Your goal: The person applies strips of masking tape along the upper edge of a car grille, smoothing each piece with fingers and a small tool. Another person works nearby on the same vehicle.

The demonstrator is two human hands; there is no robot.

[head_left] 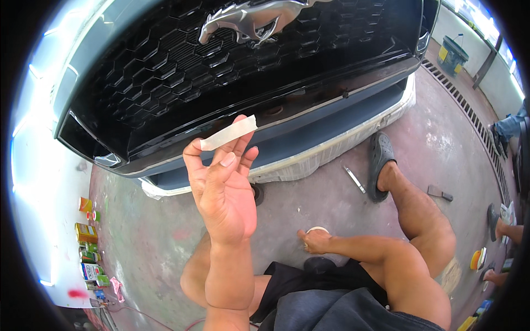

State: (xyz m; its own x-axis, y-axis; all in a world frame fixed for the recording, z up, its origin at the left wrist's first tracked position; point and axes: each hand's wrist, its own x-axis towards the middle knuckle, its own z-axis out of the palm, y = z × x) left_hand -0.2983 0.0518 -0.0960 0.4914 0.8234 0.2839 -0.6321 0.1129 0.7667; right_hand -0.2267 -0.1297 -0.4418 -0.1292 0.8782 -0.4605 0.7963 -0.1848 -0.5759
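My left hand (223, 187) is raised in front of the car's front end, palm toward me. A short strip of cream masking tape (229, 134) lies across its fingertips, running from the index finger toward the others. Low over the floor, my right hand (316, 241) grips a roll of masking tape (318, 229), mostly hidden by the fingers. Ahead is a black honeycomb grille (182, 77) bearing a silver horse-shaped emblem (248, 21). Below it runs a dull blue-grey lower bumper section (331, 118), its bottom edge covered with whitish masking film (309, 165).
A putty knife (440, 193) and a white, pen-like tool (354, 180) lie on the floor right of me. Several cans (86, 233) line the left wall. A floor drain grate (469, 110) and bucket (452, 55) are at right. Another person's legs (509, 128) show there.
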